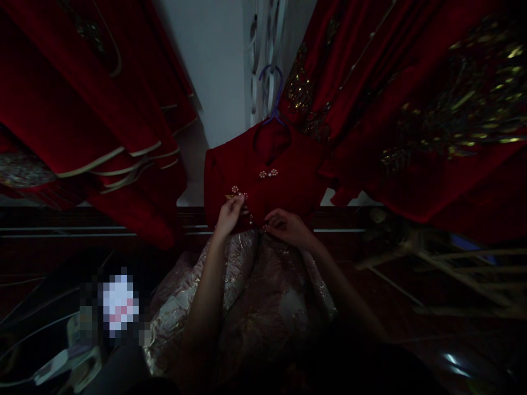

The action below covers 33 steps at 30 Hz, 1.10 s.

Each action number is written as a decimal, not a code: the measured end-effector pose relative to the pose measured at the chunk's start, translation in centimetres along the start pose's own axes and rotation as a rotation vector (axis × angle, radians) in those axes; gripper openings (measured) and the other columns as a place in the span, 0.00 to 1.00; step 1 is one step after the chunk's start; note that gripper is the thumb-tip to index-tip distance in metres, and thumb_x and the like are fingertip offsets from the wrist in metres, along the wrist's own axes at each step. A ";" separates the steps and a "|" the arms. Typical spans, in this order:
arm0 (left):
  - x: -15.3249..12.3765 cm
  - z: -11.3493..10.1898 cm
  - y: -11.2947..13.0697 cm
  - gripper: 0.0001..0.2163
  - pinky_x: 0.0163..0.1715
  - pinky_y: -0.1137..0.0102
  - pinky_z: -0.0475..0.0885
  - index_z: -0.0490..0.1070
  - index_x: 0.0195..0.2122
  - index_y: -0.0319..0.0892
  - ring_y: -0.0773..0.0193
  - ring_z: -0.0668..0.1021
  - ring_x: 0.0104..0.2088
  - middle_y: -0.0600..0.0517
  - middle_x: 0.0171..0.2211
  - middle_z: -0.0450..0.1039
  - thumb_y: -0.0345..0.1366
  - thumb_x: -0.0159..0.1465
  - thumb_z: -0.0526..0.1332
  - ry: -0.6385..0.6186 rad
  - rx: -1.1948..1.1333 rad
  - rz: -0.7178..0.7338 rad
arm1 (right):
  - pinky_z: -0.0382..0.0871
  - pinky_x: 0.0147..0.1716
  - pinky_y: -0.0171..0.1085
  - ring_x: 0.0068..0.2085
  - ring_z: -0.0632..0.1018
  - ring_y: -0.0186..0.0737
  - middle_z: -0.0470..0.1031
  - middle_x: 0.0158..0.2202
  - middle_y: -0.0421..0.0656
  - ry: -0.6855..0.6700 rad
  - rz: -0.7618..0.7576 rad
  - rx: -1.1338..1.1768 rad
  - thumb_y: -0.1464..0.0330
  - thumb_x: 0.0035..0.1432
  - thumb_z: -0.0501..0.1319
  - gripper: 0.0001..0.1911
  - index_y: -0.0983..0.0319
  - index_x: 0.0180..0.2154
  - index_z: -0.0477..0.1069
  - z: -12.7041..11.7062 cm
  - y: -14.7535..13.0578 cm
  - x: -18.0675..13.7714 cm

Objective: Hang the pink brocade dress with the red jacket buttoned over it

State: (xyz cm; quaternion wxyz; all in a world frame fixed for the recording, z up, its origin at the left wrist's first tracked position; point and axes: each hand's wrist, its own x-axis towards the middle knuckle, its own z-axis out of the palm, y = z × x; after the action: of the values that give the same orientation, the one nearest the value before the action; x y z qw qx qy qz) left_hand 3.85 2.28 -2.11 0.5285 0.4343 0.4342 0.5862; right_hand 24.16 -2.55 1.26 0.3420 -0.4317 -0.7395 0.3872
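Observation:
A small dark red jacket (284, 189) hangs on a purple hanger (272, 96) in front of me, with pearl-like button knots across its front. My left hand (230, 215) pinches the jacket's front edge just below a pearl knot (236, 192). My right hand (288, 225) has its fingers curled on the lower hem near another fastening. Below the jacket a pale pink shiny skirt (247, 296) spreads out under my forearms.
Red embroidered garments hang at the left (82, 109) and at the right (432, 120), the right ones with gold embroidery. A white wall (218, 71) lies behind. A pale wooden rack (444, 269) stands at the right. Small items lie at the bottom left.

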 end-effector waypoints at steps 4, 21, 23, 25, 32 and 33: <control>0.2 0.5 0.0 0.19 0.38 0.72 0.74 0.75 0.42 0.39 0.68 0.78 0.36 0.47 0.40 0.77 0.47 0.56 0.65 0.037 -0.290 -0.072 | 0.69 0.32 0.31 0.33 0.75 0.32 0.73 0.31 0.40 -0.113 -0.023 -0.042 0.66 0.55 0.61 0.11 0.62 0.41 0.70 -1.5 -1.5 -0.8; 0.1 0.9 0.0 0.17 0.36 0.72 0.73 0.77 0.35 0.39 0.65 0.79 0.38 0.46 0.42 0.78 0.45 0.49 0.68 0.177 -0.209 -0.083 | 0.67 0.29 0.31 0.31 0.74 0.32 0.73 0.30 0.39 -0.191 0.010 -0.069 0.67 0.55 0.60 0.10 0.61 0.41 0.70 -1.0 -2.3 -0.8; 0.0 1.1 0.5 0.17 0.32 0.73 0.73 0.77 0.36 0.39 0.65 0.79 0.35 0.48 0.38 0.79 0.48 0.52 0.65 0.153 -0.168 -0.120 | 0.67 0.30 0.31 0.31 0.74 0.32 0.73 0.30 0.39 -0.220 0.011 -0.082 0.67 0.55 0.61 0.10 0.61 0.40 0.70 -1.3 -2.2 -0.9; -0.1 1.6 1.5 0.20 0.30 0.73 0.72 0.76 0.38 0.39 0.65 0.78 0.33 0.47 0.35 0.78 0.52 0.57 0.60 0.071 -0.081 -0.111 | 0.68 0.30 0.31 0.31 0.75 0.32 0.74 0.30 0.39 -0.273 0.024 -0.091 0.67 0.54 0.62 0.10 0.61 0.40 0.70 -2.0 -2.1 -1.2; 1.8 5.3 7.8 0.15 0.53 0.60 0.66 0.72 0.48 0.44 0.56 0.70 0.53 0.47 0.50 0.71 0.43 0.63 0.58 -0.148 0.736 0.629 | 0.68 0.28 0.31 0.30 0.76 0.34 0.77 0.29 0.40 -0.377 0.119 -0.124 0.66 0.53 0.64 0.10 0.61 0.39 0.72 -5.0 -2.2 -2.6; 2.3 5.7 8.7 0.16 0.57 0.57 0.61 0.71 0.50 0.44 0.55 0.67 0.55 0.46 0.52 0.70 0.42 0.62 0.59 -0.180 0.857 0.724 | 0.68 0.28 0.31 0.30 0.76 0.34 0.77 0.29 0.40 -0.374 0.123 -0.123 0.67 0.53 0.63 0.10 0.61 0.38 0.72 -5.3 -2.2 -2.7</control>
State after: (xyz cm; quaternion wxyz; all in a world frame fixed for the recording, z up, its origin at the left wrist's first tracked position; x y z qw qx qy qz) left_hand 7.14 4.33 7.82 0.1055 0.7794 0.4100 0.4619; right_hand 28.83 -4.20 5.14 0.1475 -0.4164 -0.7846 0.4350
